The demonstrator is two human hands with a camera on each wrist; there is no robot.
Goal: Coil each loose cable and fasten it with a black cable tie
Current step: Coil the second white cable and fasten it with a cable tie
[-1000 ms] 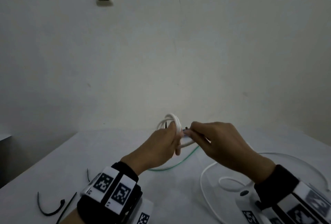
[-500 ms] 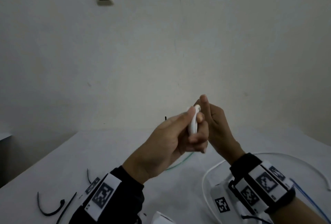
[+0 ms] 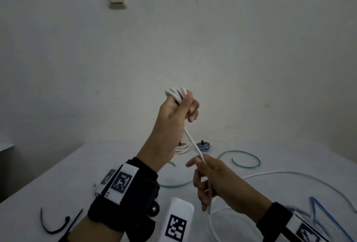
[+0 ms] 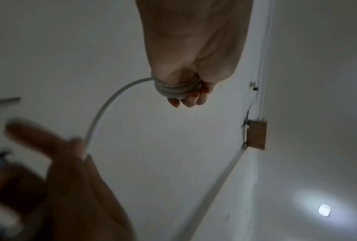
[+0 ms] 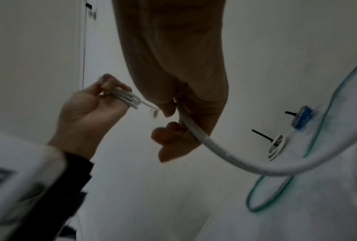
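My left hand (image 3: 176, 114) is raised above the table and holds several white cable loops (image 3: 176, 92) wound round its fingers; the same loops (image 4: 174, 90) show in the left wrist view. From them a white cable (image 3: 193, 143) runs down into my right hand (image 3: 210, 176), which grips it lower and nearer me. In the right wrist view the cable (image 5: 210, 145) leaves my right hand (image 5: 181, 114) and trails off to the right. Loose black cable ties (image 3: 52, 224) lie on the table at the near left.
At the far middle of the white table (image 3: 77, 176) lie a tied white coil (image 3: 182, 148) and a tied blue coil (image 3: 203, 145). A loose green cable (image 3: 245, 159) curves beside them. A loose blue cable (image 3: 316, 212) and the white cable's slack (image 3: 289, 176) lie at the right.
My left hand has risen with the white loops on its fingers. My right hand has dropped from beside it towards me, drawing a length of white cable out between the two hands.
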